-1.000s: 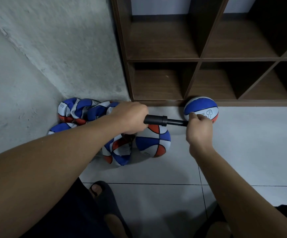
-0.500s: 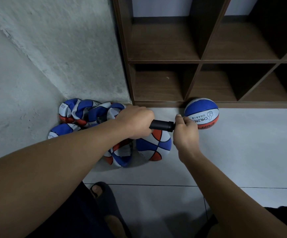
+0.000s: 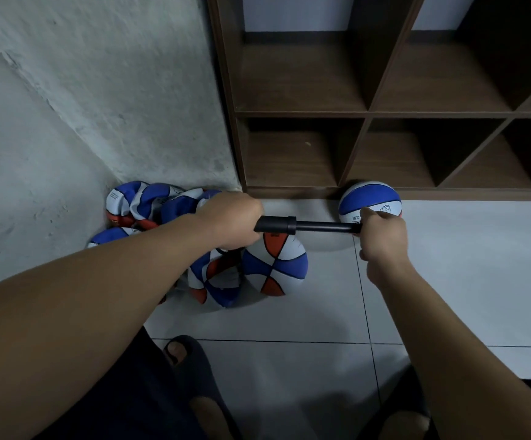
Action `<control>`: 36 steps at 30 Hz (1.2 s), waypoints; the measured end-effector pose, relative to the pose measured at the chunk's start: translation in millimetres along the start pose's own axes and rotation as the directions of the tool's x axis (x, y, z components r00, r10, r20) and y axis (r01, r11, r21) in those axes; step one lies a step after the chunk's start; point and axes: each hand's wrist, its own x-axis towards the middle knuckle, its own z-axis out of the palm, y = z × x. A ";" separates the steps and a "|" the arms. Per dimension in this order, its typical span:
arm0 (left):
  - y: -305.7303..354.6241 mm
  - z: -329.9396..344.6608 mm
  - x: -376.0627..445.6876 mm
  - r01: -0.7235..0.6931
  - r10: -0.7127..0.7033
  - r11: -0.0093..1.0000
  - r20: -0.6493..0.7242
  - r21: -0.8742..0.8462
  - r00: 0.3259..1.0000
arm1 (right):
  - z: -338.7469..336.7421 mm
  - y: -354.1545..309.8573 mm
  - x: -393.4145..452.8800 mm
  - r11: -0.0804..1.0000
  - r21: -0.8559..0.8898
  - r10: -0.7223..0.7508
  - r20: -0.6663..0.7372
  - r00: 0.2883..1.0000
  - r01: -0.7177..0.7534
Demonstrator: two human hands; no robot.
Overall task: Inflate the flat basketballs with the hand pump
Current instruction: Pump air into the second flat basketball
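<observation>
My left hand (image 3: 231, 219) grips the barrel of a black hand pump (image 3: 277, 224), held level above the floor. My right hand (image 3: 381, 231) grips the pump's handle, with the thin piston rod (image 3: 324, 227) drawn out between the hands. Under the pump sits a rounded blue, white and orange basketball (image 3: 273, 268). A crumpled flat ball (image 3: 216, 281) lies against its left side. Where the pump's nozzle goes is hidden behind my left hand. A full round ball (image 3: 369, 200) rests by the shelf, behind my right hand.
Several flat balls (image 3: 143, 203) are heaped in the wall corner at left. A dark wooden cubby shelf (image 3: 369, 114) stands on the tiled floor behind. My feet in dark slippers (image 3: 188, 357) are at the bottom of the view.
My right hand pushed the handle in toward the barrel, then pulled it back out to the right, so the rod is exposed again. My left hand stayed in place.
</observation>
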 end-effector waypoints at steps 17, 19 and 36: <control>36.6 -4.9 -4.6 -0.042 0.041 0.999 0.055 0.023 0.998 | 40.1 14.7 -49.7 0.995 -0.053 -0.074 0.200 0.977 0.087; 34.5 -4.6 -4.9 -0.041 0.041 0.999 0.046 0.003 0.998 | 38.8 12.6 -48.0 0.996 -0.046 -0.066 0.224 0.972 0.078; 26.6 -7.5 -1.9 0.061 -0.063 0.991 -0.015 -0.116 0.998 | 12.2 -4.5 -27.5 0.984 -0.048 -0.173 -0.013 0.985 0.172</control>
